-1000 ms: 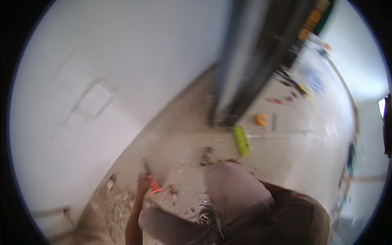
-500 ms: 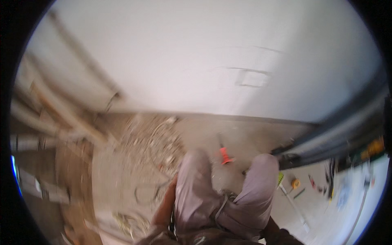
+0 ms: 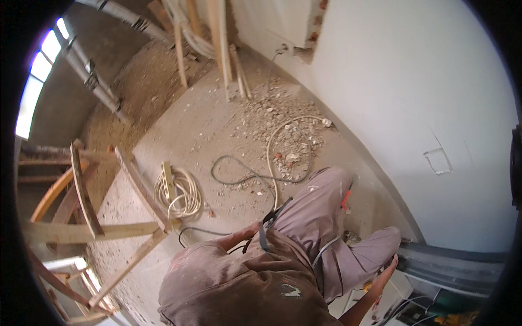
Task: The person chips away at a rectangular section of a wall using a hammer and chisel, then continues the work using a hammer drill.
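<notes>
My left hand (image 3: 251,230) is down beside my left hip, next to a dark strap (image 3: 265,233). Its fingers are hidden, so what it may hold does not show. My right hand (image 3: 387,273) rests against the outer side of my bent right knee, fingers laid along the trouser cloth, with nothing seen in it. Beyond my left knee, part of a red-orange tool (image 3: 346,200) shows on the floor by the wall. A dark cable (image 3: 206,232) runs across the floor close to my left forearm.
A coiled cream extension lead (image 3: 187,198) with a socket strip lies at left beside a wooden frame (image 3: 138,185). Rubble (image 3: 291,138) and a looped cable lie ahead along the white wall (image 3: 391,98). Grey metal profiles (image 3: 457,271) stand at right. Planks lean at the back.
My view has swung to the left and sharpened, bringing the coiled lead, wooden frame and rubble into clear sight. My right hand now shows at the right knee.
</notes>
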`<action>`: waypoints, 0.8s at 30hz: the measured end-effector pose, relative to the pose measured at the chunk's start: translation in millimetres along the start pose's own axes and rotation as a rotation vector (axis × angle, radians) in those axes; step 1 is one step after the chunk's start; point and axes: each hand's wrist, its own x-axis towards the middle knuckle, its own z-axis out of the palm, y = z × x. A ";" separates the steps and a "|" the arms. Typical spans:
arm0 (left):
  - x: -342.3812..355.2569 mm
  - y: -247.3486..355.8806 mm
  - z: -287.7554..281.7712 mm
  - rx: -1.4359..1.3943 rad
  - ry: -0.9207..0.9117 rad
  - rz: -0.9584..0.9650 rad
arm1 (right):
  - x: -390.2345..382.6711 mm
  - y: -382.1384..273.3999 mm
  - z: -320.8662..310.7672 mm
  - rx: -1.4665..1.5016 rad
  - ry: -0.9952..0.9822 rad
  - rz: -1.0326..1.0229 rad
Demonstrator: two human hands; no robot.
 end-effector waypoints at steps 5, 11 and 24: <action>-6.9 -25.9 11.6 -0.004 0.147 -0.041 | 45.9 -22.8 23.1 -0.370 -0.201 -0.482; -55.8 -2.1 13.6 0.012 0.362 -0.206 | 80.1 -14.1 66.2 -0.767 -0.331 -0.840; -77.2 -101.2 -65.3 -0.260 0.830 -0.260 | 59.2 -12.8 104.4 -1.060 -0.209 -1.001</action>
